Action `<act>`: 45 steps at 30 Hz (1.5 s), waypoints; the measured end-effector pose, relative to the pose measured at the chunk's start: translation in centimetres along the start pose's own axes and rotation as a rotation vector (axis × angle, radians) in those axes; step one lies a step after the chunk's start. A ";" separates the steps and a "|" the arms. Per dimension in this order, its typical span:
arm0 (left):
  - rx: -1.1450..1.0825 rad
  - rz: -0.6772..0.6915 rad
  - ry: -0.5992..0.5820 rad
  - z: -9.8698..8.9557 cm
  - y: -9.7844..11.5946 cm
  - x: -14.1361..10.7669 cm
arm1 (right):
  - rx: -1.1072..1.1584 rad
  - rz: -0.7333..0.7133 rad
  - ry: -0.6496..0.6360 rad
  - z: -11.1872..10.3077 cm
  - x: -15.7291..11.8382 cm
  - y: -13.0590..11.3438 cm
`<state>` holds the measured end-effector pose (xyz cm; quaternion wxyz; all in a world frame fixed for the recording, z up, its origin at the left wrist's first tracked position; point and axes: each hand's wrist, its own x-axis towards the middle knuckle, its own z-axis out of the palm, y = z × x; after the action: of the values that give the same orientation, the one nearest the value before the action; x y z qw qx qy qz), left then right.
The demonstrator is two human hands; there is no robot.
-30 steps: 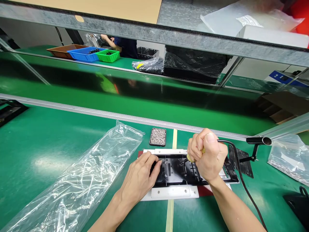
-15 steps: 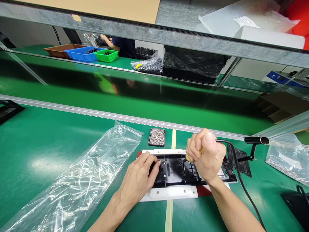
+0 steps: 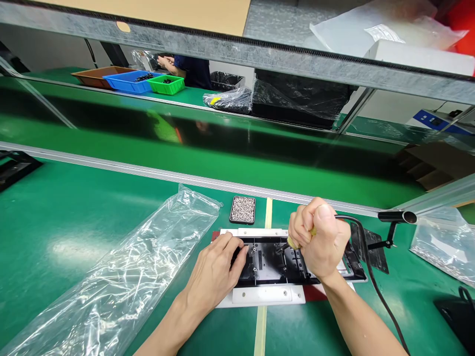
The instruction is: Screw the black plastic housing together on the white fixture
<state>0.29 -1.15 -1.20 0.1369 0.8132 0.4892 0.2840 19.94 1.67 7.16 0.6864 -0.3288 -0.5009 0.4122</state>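
A long black plastic housing (image 3: 269, 264) lies open side up in a white fixture (image 3: 265, 295) on the green bench. My left hand (image 3: 218, 262) rests over the housing's left end, fingers curled on it and thumb inward; its fingertips are partly hidden. My right hand (image 3: 321, 237) is closed in a fist around the yellow handle of a corded soldering iron (image 3: 293, 242). The iron's dark tip points down and left into the middle of the housing. Behind the fixture sits a small black tray (image 3: 242, 210) full of tiny metal pieces.
A clear plastic bag (image 3: 122, 267) stretches across the left side. At right stand a black tube holder (image 3: 397, 217) and a bag of small parts (image 3: 443, 244). The cable (image 3: 374, 291) runs beside my right forearm. Beyond the partition, a person (image 3: 191, 69) works near coloured bins (image 3: 166, 85).
The view has shifted slightly. Both hands, the iron and the housing keep nearly the same places relative to each other.
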 end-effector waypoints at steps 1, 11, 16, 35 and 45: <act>0.002 -0.001 -0.001 0.0 0.0 0.0 | 0.001 0.001 -0.001 0.0 0.0 0.0; -0.008 -0.011 -0.007 0.1 -0.1 0.0 | 0.017 -0.002 -0.011 0.0 0.0 0.1; -0.009 -0.017 -0.010 0.1 -0.1 -0.1 | 0.014 0.000 -0.013 0.1 0.2 0.1; 0.012 -0.002 -0.004 0.0 0.0 0.1 | -0.001 -0.009 0.004 0.2 0.1 -0.1; -0.011 -0.012 -0.014 0.1 0.0 0.0 | 0.007 -0.008 -0.017 0.0 -0.1 0.0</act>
<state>0.34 -1.13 -1.26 0.1463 0.8113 0.4918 0.2803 19.89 1.61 7.15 0.6849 -0.3211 -0.5065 0.4139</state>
